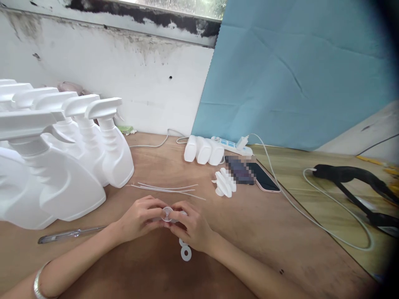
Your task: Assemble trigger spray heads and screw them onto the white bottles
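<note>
My left hand and my right hand meet over the table, fingertips pinched around a small translucent round plastic part. Its open, cup-like end faces me, while the fingers hide the rest. Just below my right hand lie white ring washers, one partly covered by the hand. Beyond the hands are several thin white dip tubes, lying roughly side by side. A cluster of small white plastic pieces sits to the right of the tubes.
White spray bottles with trigger heads crowd the left side. A thin clear-handled tool lies by my left forearm. White plastic shells stand before a power strip. Two phones and a white cable are at right.
</note>
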The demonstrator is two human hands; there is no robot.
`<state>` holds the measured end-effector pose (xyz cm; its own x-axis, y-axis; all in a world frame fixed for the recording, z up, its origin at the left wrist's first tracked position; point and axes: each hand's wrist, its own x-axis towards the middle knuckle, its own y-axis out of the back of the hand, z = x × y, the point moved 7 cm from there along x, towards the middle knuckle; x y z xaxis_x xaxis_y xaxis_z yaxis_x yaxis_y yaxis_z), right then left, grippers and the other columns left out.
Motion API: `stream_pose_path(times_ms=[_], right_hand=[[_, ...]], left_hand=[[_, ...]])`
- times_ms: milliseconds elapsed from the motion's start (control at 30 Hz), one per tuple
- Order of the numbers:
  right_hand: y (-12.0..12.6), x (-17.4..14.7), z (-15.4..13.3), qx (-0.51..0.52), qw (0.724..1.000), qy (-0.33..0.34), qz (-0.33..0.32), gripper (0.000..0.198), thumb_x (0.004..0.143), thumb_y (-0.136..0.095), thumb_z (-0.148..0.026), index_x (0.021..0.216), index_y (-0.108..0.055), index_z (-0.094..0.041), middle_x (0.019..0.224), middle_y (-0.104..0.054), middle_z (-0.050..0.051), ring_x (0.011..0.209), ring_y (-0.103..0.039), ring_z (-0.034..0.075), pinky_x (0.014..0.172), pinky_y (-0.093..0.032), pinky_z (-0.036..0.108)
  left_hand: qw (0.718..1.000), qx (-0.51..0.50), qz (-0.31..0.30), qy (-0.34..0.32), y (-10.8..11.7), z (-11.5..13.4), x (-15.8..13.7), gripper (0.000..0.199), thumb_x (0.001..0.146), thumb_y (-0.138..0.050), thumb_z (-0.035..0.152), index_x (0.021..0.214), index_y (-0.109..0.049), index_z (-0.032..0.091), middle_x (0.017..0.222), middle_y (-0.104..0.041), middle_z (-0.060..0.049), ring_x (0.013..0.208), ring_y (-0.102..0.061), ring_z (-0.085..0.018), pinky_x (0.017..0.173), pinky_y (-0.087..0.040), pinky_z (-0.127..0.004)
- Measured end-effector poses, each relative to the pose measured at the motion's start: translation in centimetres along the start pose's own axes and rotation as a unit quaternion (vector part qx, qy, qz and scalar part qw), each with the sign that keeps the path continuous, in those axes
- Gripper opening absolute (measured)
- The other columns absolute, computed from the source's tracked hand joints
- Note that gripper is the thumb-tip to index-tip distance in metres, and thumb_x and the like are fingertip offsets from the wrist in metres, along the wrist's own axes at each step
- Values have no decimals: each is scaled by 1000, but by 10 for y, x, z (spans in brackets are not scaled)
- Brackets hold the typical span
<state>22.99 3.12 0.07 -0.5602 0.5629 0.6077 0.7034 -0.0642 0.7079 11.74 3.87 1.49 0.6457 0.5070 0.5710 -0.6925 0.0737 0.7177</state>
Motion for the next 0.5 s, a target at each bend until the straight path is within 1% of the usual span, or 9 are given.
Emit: stream_pose_path(times_ms=[233,400,500], right_hand=[[-1,-3,4,8,1000,5,-1,14,84,-49,-18,89,-61,-21,85,-58,5,74,-54,14,67,-46,27],[-2,-2,4,12,1000,-1,-2,15,84,-47,-15,86,-60,-20,84,-58,5,73,-54,13,66,-45,26],[-2,1,2,0,1000,3,-10,15,84,-45,-15,82,-60,-19,82,-58,5,71,-53,13,64,-44,26]], left_hand=[[1000,-12,-1,18,-2,-3,-5,10,84,-53,21,81,-63,20,91,-65,-3,76,-59,-11,68,-44,-22],[1000,-28,6,6,-1,-2,-4,9,83,-54,21,81,-62,18,90,-65,-4,76,-59,-11,68,-45,-21],[1000,-30,-6,-1,-1,-1,-3,8,84,-53,18,82,-61,17,90,-64,-5,76,-59,-12,67,-45,-21]])
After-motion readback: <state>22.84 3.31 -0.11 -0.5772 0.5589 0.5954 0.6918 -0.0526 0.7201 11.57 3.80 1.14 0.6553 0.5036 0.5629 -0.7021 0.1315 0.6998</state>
